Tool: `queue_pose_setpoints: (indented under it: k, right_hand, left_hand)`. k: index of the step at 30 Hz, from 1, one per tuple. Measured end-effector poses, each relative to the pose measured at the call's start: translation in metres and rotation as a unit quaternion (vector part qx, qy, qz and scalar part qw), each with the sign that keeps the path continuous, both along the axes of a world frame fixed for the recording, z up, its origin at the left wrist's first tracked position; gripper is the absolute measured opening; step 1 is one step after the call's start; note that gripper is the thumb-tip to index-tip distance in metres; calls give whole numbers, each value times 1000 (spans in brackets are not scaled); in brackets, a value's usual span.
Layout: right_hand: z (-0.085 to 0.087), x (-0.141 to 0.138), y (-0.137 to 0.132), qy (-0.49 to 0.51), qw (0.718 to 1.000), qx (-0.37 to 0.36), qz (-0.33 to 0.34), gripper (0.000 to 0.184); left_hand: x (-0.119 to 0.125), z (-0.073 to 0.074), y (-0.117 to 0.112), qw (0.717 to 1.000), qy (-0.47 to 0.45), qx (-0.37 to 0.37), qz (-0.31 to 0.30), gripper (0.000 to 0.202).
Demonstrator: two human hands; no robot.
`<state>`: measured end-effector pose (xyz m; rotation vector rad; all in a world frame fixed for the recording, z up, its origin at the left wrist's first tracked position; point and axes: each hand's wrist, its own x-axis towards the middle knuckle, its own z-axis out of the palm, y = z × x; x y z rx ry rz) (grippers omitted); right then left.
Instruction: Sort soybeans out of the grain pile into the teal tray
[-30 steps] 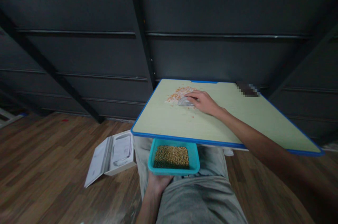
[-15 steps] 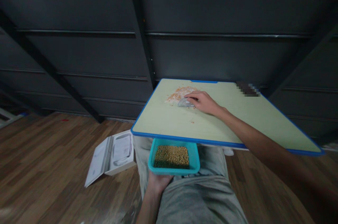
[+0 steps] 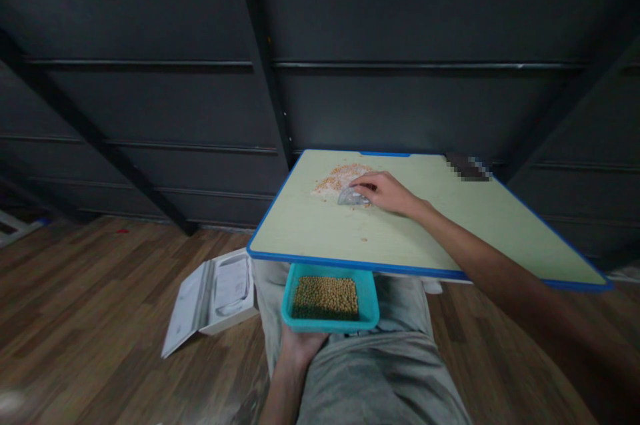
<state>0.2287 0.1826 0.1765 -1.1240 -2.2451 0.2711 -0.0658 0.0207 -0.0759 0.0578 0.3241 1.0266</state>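
Note:
My right hand [image 3: 385, 193] is closed, pinching a clear, half-round protractor [image 3: 349, 197] against the board's surface. Its flat edge lies partly under my fingers. Just beyond it spreads a patch of white and orange grains [image 3: 336, 179], with a few strays around the protractor. One small tan bean [image 3: 364, 239] lies apart, closer to me. Below the board's near edge, my left hand [image 3: 301, 345] supports a turquoise plastic tray [image 3: 369, 308] from beneath, its fingers mostly hidden. Round yellowish beans [image 3: 327, 297] cover the tray's floor.
The small table [image 3: 465, 225] has a pale yellow-green top and blue rim. A pixelated dark object [image 3: 469, 168] sits at its far right corner. An opened white box [image 3: 233, 285] lies on the wooden floor to the left. A dark panelled wall [image 3: 190, 105] stands behind.
The protractor has shifted slightly towards me and changed its tilt. The lone bean lies a little nearer the front edge. My left hand and the tray have stayed put.

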Motion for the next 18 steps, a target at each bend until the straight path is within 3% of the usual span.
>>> queue_pose_setpoints:
  k: [5,18]
  right_hand:
    - [-1,-1,0,14,1000,-22,9,30]
    - [-3,-3,-1,45,996,-75,28,27]
  left_hand:
    - [-1,-5,1,1000,-8,10,-17,46]
    - [1,5,0,999,55,0,0,49]
